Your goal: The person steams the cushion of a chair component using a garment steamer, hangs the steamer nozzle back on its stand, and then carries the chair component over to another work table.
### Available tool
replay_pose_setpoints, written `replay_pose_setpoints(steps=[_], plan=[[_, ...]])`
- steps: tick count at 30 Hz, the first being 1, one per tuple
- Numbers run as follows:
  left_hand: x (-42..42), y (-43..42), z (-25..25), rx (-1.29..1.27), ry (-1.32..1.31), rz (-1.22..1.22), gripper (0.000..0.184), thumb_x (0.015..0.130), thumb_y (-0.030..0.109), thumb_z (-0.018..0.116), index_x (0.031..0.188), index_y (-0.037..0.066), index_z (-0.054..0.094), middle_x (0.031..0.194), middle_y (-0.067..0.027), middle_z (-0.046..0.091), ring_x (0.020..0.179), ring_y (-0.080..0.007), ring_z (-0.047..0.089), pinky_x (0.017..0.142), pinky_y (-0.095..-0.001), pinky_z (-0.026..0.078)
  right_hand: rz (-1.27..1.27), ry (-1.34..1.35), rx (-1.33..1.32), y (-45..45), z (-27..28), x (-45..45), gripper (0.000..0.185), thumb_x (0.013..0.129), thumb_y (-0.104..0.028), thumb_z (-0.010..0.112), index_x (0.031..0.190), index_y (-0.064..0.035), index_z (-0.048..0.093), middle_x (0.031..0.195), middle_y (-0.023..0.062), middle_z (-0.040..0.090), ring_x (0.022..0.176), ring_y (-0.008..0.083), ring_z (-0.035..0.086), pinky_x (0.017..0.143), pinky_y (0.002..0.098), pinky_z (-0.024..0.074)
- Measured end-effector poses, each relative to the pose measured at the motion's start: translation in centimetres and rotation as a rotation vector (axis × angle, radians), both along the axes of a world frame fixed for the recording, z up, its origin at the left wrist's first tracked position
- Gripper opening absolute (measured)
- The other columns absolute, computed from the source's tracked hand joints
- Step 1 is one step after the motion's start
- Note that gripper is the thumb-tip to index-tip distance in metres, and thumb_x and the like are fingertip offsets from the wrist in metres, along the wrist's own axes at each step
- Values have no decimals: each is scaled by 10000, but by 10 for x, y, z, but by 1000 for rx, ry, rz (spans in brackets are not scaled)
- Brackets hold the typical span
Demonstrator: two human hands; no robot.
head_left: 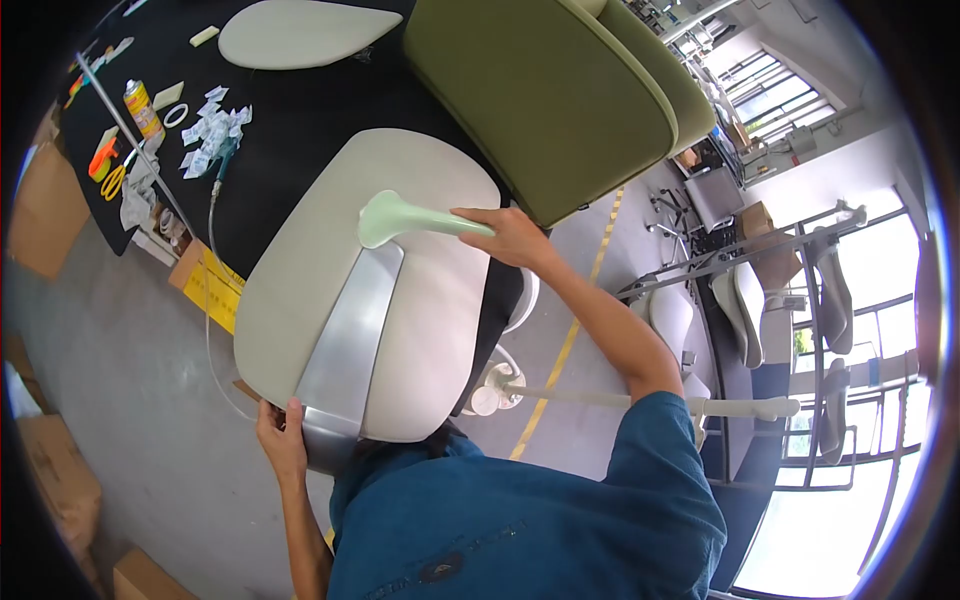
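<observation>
Green flared tool (418,218), centre
Likely light, rigid: our right hand (515,238) grips the handle (452,222), best hold; our left hand (281,440) pinches the metal bracket (350,345), lower left.

From the person's chest (500,525), I see the right hand (513,238) up at twelve o'clock, fingers (478,216) curled in a grip, wrist (546,258) almost straight. The right forearm (598,302) is bare and slants toward ten o'clock from a bent elbow (655,372). The left hand (284,445) is lower, near ten o'clock, its thumb (294,413) pointing to twelve, some fingers hidden from me; the left forearm (304,525) comes up from about six o'clock beneath it.
</observation>
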State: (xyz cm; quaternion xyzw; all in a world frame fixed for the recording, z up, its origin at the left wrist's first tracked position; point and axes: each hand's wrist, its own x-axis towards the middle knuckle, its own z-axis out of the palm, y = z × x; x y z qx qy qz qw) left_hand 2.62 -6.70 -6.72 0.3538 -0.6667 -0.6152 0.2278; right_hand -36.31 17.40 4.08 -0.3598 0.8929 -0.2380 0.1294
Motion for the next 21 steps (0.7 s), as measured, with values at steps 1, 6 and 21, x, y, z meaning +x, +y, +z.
replay_pose_setpoints(steps=[1, 6, 21], plan=[[1, 0, 0, 1, 0, 13, 385, 989, 267, 689, 1186, -58, 630, 949, -81, 684, 826, -137, 609, 763, -291, 485, 13, 4, 82, 4, 10, -3, 441, 953, -316, 703, 1368, -172, 678, 1014, 114, 777, 898, 276, 726, 854, 382, 547], [2, -2, -2, 14, -16, 0, 406, 966, 284, 715, 1174, -55, 632, 943, -86, 685, 810, -145, 608, 757, -292, 487, 7, -18, 165, 19, 23, -19, 425, 948, -327, 693, 1334, -149, 700, 903, 108, 759, 820, 255, 716, 815, 379, 549], [3, -4, 0, 45, -13, -36, 379, 967, 241, 720, 1183, -56, 625, 962, -98, 699, 850, -150, 633, 779, -300, 506, 134, -225, 138, -1, 24, -3, 422, 960, -314, 668, 1333, -120, 702, 813, 71, 723, 739, 180, 661, 741, 348, 524]])
